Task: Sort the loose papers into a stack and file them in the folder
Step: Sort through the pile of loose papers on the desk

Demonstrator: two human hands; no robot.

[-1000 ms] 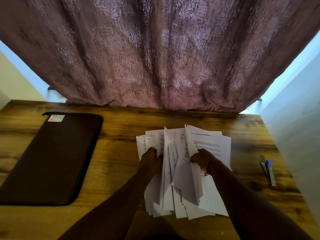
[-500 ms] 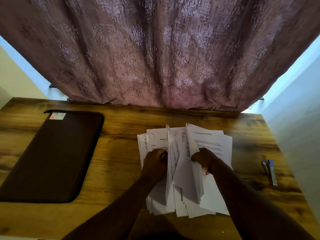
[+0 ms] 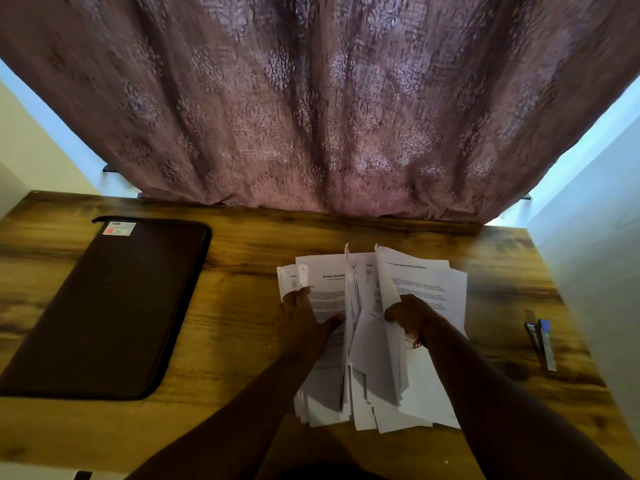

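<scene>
A pile of loose white printed papers (image 3: 426, 282) lies on the wooden desk (image 3: 242, 306), right of centre, fanned and uneven. My left hand (image 3: 303, 318) rests flat on the left sheets, fingers spread, pressing them down. My right hand (image 3: 407, 315) grips several sheets lifted on edge in the middle of the pile. A dark brown zipped folder (image 3: 114, 306) lies closed on the left of the desk, a small label at its far corner.
A patterned mauve curtain (image 3: 311, 116) hangs behind the desk's far edge. Near the desk's right edge lies a small blue and silver stapler (image 3: 542, 342). A pale wall (image 3: 595, 271) stands close on the right.
My left hand has let sheets fall to the left and now lies flat on them. More of the left sheet's printed face shows. My right hand still holds the raised sheets.
</scene>
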